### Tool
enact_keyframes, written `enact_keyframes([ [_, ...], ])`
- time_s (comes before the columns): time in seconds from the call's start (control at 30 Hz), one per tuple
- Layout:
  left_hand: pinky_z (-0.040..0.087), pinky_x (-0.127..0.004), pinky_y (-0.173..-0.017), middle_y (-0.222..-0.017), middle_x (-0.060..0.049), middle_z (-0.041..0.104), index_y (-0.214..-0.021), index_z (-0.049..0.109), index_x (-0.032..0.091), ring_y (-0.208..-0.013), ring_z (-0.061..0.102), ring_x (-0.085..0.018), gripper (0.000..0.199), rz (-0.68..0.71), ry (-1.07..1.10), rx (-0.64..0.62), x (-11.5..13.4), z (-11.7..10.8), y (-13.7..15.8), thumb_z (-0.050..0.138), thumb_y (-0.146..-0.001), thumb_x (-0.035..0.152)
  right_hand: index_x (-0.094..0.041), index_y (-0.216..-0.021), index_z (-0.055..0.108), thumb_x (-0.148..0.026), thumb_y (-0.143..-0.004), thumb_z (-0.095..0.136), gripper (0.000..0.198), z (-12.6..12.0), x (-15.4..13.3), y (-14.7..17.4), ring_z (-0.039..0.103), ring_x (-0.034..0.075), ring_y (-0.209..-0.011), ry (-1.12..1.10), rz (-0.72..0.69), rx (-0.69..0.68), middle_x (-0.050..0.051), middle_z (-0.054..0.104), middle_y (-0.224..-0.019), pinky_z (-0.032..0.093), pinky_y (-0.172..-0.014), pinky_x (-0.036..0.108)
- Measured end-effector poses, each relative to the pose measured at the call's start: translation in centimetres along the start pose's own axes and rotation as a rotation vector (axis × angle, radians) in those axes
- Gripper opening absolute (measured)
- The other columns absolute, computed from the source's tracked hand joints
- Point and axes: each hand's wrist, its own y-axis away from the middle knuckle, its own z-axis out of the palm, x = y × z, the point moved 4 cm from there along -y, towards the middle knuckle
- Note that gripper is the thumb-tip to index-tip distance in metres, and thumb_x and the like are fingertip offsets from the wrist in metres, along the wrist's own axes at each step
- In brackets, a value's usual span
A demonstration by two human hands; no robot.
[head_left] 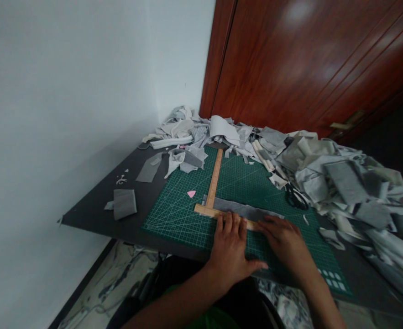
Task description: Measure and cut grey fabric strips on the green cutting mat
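Lining up the wooden ruler (214, 178) on the grey strip (245, 209)

From my distant seat I am judging this to be the aligning step: the ruler's short bar is lying along the strip's near edge, while its long arm is crossing the strip's left end and pointing away from me. The strip is lying on the green cutting mat (174, 221), near the table's front edge.

I am seeing the left hand (230, 249) pressing the bar down, its four fingers lying nearly side by side and its thumb spreading well away. The right hand (285, 242) is bending its fingers at the bar's right end; I cannot tell whether they are pinching anything, since the hand is hiding its own grip.

As I am reading it, the next move is calling for steady left pressure, so that the bar is not slipping while the right hand is working along it.

Around this, black scissors (295, 197) are lying at the mat's right side, against a big scrap heap (345, 169) that is crowding that side and perhaps hampering a reach for them. A small pink piece (191, 194) is sitting left of the long arm, apart from the ruler. Farther left, a grey patch (125, 204) is resting on the dark table (91, 212), outside the working area.
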Motion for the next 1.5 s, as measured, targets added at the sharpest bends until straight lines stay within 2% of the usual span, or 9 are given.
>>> enact_keyframes([
  [0.1,0.02,-0.061,-0.123,-0.153,-0.027,0.047,-0.147,0.051,0.004,-0.146,0.036,-0.045,0.115,0.003,0.007,0.004,-0.1,0.0,-0.1,0.055,-0.073,0.093,-0.021,-0.112,0.078,-0.019,-0.099,0.049,0.032,-2.2,-3.0,-2.1,0.07,0.034,-0.107,-0.072,-0.024,0.02,0.016,0.073,-0.122,0.054,-0.095,0.052],
  [0.2,0.019,-0.06,-0.124,-0.153,-0.026,0.048,-0.15,0.047,0.005,-0.146,0.037,-0.044,0.118,0.006,0.036,0.008,-0.1,-0.1,-0.2,0.06,-0.071,0.091,-0.021,-0.117,0.075,-0.027,-0.102,0.052,0.028,-4.2,-7.1,-5.7,0.07,0.026,-0.106,-0.437,-0.126,0.006,0.013,0.072,-0.119,0.054,-0.095,0.04],
  [0.33,0.02,-0.061,-0.124,-0.158,-0.024,0.043,-0.15,0.048,0.009,-0.148,0.034,-0.045,0.113,-0.013,0.059,-0.018,-0.3,-0.3,-0.2,0.063,-0.071,0.088,-0.022,-0.091,0.075,-0.031,-0.1,0.054,0.025,-3.3,-10.4,-11.7,0.067,0.021,-0.086,-0.807,-0.178,-0.073,0.004,0.075,-0.092,0.052,-0.08,0.033],
  [0.43,0.019,-0.06,-0.125,-0.159,-0.024,0.041,-0.151,0.047,0.008,-0.149,0.032,-0.044,0.104,-0.014,0.04,-0.043,-0.3,-0.4,-0.2,0.066,-0.076,0.077,-0.021,-0.063,0.065,-0.032,-0.092,0.062,0.031,0.0,-10.6,-14.7,0.053,0.016,-0.062,-1.007,-0.085,-0.197,-0.002,0.059,-0.06,0.042,-0.061,0.027],
  [0.6,0.018,-0.06,-0.126,-0.16,-0.027,0.039,-0.151,0.046,0.004,-0.15,0.03,-0.044,0.107,-0.009,0.056,-0.064,-0.3,-0.4,-0.2,0.063,-0.077,0.079,-0.021,-0.073,0.07,-0.037,-0.081,0.074,0.019,3.8,-10.1,-14.5,0.048,0.014,-0.06,-1.173,-0.008,-0.224,-0.003,0.059,-0.064,0.037,-0.056,0.025],
  [0.93,0.017,-0.059,-0.126,-0.16,-0.024,0.04,-0.148,0.049,0.009,-0.15,0.031,-0.042,0.107,-0.002,0.103,-0.046,-0.8,-0.6,-0.1,0.054,-0.078,0.089,-0.023,-0.082,0.061,-0.068,-0.078,0.069,0.046,5.5,-8.9,-14.3,0.016,0.007,-0.042,-1.625,0.194,-0.139,-0.011,0.03,-0.053,0.011,-0.036,0.02],
  [1.17,0.032,-0.054,-0.121,-0.142,-0.016,0.058,-0.138,0.054,0.012,-0.136,0.048,-0.037,0.092,-0.038,0.111,0.03,-0.6,-2.2,-0.7,0.08,-0.071,0.069,-0.022,-0.079,0.062,-0.07,-0.078,0.068,0.049,5.8,-8.7,-14.6,0.019,0.007,-0.04,-1.627,0.163,-0.083,-0.01,0.036,-0.052,0.014,-0.034,0.02],
  [1.33,0.037,-0.051,-0.118,-0.139,-0.013,0.062,-0.132,0.057,0.016,-0.135,0.052,-0.034,0.066,-0.038,0.139,0.076,-0.9,-2.4,-0.6,0.074,-0.085,0.058,-0.023,-0.073,0.061,-0.063,-0.08,0.071,0.041,6.0,-8.9,-14.5,0.028,0.01,-0.041,-1.434,0.12,0.039,-0.01,0.037,-0.048,0.025,-0.038,0.022],
  [1.5,0.033,-0.054,-0.122,-0.152,-0.019,0.053,-0.144,0.052,0.012,-0.146,0.042,-0.036,0.074,0.008,0.038,0.041,-1.1,-1.3,0.0,0.067,-0.09,0.06,-0.024,-0.081,0.07,-0.048,-0.083,0.071,0.025,5.5,-8.8,-14.2,0.06,0.02,-0.074,-1.173,0.045,0.186,0.002,0.066,-0.076,0.052,-0.073,0.034],
])
